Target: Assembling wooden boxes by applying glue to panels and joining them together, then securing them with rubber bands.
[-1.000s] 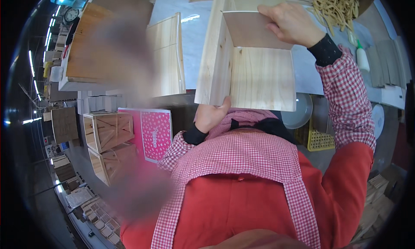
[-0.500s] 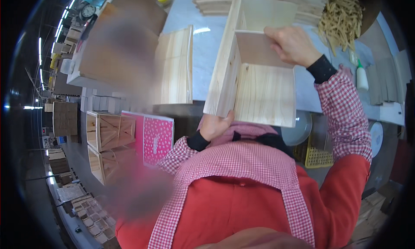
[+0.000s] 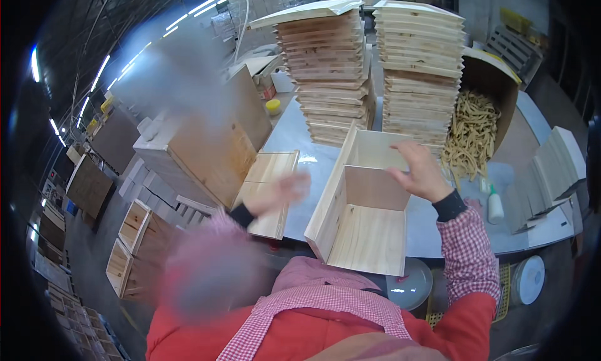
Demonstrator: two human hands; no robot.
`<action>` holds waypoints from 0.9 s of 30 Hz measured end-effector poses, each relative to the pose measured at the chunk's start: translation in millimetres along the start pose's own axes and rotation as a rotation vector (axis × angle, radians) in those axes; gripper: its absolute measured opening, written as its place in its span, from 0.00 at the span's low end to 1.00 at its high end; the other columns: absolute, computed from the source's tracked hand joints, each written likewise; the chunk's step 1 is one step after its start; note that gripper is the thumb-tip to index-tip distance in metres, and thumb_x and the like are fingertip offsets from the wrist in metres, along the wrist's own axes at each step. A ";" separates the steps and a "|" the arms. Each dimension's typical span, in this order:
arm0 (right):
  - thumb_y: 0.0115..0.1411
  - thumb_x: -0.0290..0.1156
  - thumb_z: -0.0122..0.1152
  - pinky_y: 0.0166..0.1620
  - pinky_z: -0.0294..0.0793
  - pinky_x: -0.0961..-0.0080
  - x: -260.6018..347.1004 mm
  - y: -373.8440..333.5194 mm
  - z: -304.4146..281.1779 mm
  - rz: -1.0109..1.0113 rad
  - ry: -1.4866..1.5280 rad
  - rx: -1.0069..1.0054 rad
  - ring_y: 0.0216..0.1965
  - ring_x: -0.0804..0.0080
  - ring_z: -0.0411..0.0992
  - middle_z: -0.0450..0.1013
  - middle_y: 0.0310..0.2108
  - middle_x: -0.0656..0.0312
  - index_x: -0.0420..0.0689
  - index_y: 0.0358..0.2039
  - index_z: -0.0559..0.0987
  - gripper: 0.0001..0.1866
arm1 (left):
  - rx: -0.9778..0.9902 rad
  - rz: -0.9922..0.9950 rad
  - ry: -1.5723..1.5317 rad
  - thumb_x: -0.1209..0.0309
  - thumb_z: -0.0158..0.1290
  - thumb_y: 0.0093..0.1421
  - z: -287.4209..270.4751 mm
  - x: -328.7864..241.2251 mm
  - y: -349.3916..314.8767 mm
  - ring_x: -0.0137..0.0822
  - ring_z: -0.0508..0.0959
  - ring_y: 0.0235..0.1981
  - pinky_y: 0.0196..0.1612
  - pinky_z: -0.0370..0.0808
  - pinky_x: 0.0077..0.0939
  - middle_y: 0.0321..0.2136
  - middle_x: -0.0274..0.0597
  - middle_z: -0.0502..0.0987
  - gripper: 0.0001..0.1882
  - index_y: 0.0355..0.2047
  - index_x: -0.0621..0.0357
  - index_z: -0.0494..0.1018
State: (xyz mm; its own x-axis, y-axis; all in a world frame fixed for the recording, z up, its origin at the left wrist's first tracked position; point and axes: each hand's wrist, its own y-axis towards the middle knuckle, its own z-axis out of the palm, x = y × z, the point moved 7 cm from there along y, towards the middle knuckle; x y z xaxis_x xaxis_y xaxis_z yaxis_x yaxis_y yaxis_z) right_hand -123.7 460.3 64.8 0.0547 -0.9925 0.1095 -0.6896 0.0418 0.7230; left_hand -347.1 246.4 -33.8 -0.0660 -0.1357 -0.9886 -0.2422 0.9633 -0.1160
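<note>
A wooden box point(image 3: 369, 239) with an open side and a divider point(image 3: 377, 187) rests at the near edge of the table. My right hand point(image 3: 422, 173) is at its upper right, thumb and fingers apart, with nothing held; whether a fingertip touches the box is unclear. My left hand point(image 3: 280, 193) is off the box, blurred by motion, its fingers loosely stretched out and seemingly empty. It hovers over a flat wooden panel point(image 3: 269, 167) that lies on the table to the left of the box.
Two tall stacks of wooden panels point(image 3: 325, 67) point(image 3: 421, 60) stand behind the box. To their right, a carton point(image 3: 506, 101) holds wood strips point(image 3: 471, 129). A white glue bottle point(image 3: 494, 206) and grey boards point(image 3: 551, 179) are at right. A large cardboard box point(image 3: 206, 167) stands left.
My left hand has let go of the box's lower end and moved left over the panel. My right hand has loosened from the divider. The box now rests lower, and the view has tilted up.
</note>
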 end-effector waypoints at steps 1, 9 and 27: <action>0.50 0.33 0.65 0.35 0.73 0.64 -5.0 0.7 -12.1 0.084 0.050 -0.026 0.32 0.55 0.75 0.74 0.36 0.52 0.40 0.40 0.75 0.18 | -0.101 0.140 0.059 0.70 0.51 0.64 -21.5 -59.9 26.4 0.35 0.71 0.55 0.53 0.72 0.30 0.54 0.44 0.71 0.26 0.61 0.56 0.59; 0.51 0.27 0.65 0.36 0.74 0.70 23.8 -11.8 -23.2 0.213 0.185 -0.024 0.33 0.60 0.75 0.74 0.36 0.53 0.37 0.42 0.74 0.18 | -0.353 0.653 -1.039 0.65 0.53 0.63 -96.4 -300.9 168.3 0.52 0.58 0.64 0.66 0.57 0.48 0.62 0.54 0.59 0.33 0.63 0.59 0.52; 0.56 0.30 0.64 0.51 0.71 0.70 106.1 49.4 -60.9 0.199 0.817 -0.835 0.46 0.65 0.72 0.72 0.48 0.53 0.32 0.54 0.68 0.27 | 0.228 0.539 -0.838 0.67 0.50 0.65 160.1 -212.0 13.0 0.36 0.77 0.44 0.49 0.76 0.32 0.41 0.44 0.77 0.15 0.48 0.63 0.69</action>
State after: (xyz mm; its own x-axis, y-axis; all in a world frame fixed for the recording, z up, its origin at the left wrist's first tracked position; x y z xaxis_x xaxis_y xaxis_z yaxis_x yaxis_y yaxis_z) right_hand -108.0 364.1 153.7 0.6538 -0.6047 0.4549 -0.0699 0.5504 0.8320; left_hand -181.3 324.8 158.8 0.6083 0.4499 -0.6539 -0.1847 0.8814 0.4347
